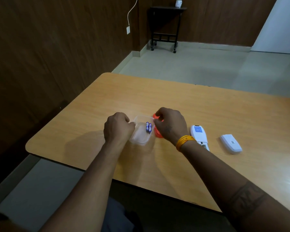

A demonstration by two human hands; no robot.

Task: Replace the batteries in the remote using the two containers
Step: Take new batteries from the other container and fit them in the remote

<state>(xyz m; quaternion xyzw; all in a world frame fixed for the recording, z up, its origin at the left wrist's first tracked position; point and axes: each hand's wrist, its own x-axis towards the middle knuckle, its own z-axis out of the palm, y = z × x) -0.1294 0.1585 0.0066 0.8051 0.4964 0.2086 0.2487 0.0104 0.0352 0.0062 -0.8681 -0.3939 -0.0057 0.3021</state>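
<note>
Batteries (148,127), two, blue and purple, are seen lying side by side inside a clear container (140,137). Its left rim is pinched by the left hand (117,127). An orange lid (156,131) is gripped by the curled right hand (171,125).

Dark wood panelling (57,47) covers the walls to the left and behind. A white cable (131,10) hangs down to a wall socket (128,29). The floor (199,67) is pale tile. A small black side table (166,22) on castors stands against the far wall with a little white pot (178,3) on top. A white door (281,25) stands at the right. The near tabletop (174,97) is light wood.
</note>
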